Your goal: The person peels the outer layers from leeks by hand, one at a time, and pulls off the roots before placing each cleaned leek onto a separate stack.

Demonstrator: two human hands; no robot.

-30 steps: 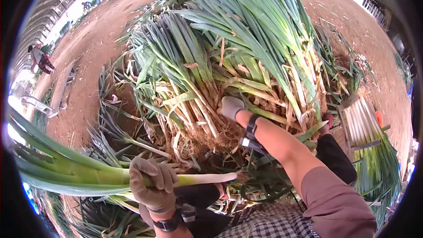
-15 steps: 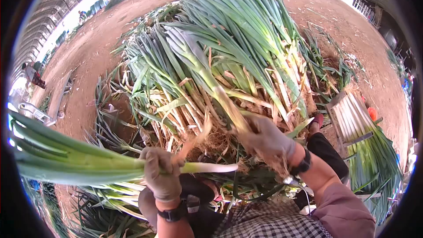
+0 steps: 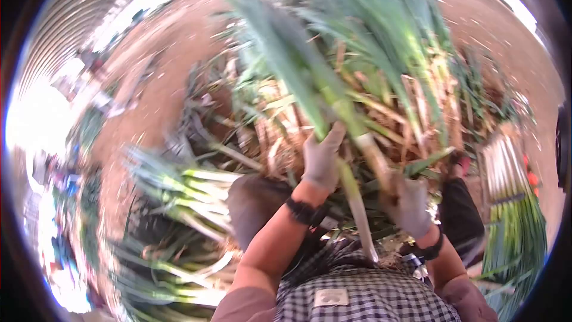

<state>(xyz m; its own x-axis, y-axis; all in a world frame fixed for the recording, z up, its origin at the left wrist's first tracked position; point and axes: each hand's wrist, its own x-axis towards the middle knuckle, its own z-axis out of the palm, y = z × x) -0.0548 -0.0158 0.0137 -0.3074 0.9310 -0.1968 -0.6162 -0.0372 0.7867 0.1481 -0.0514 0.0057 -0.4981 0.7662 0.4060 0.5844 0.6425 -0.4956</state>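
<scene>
My left hand (image 3: pixel 322 158), in a pale glove, is closed around a peeled green onion (image 3: pixel 356 211). Its white end points down toward my apron, and its leaves rise up and away. The gloved right hand (image 3: pixel 411 206) grips the root end of an unpeeled green onion (image 3: pixel 374 154), whose stem is brownish and dry. The two onions lie side by side, nearly parallel, and motion blurs their leaves. Just beyond both hands is a big heap of unpeeled green onions (image 3: pixel 387 42) with roots toward me.
Peeled green onions (image 3: pixel 202 209) lie in piles to my left. On the right, a tied bundle of green onions (image 3: pixel 506 197) rests on a wooden frame. A checked apron (image 3: pixel 369 286) covers my lap, and brown dirt floor (image 3: pixel 161 53) surrounds the heap.
My left hand has swung the peeled onion from lying sideways on the left to pointing away, alongside the other one. The right hand keeps its onion, and the view has turned left.
</scene>
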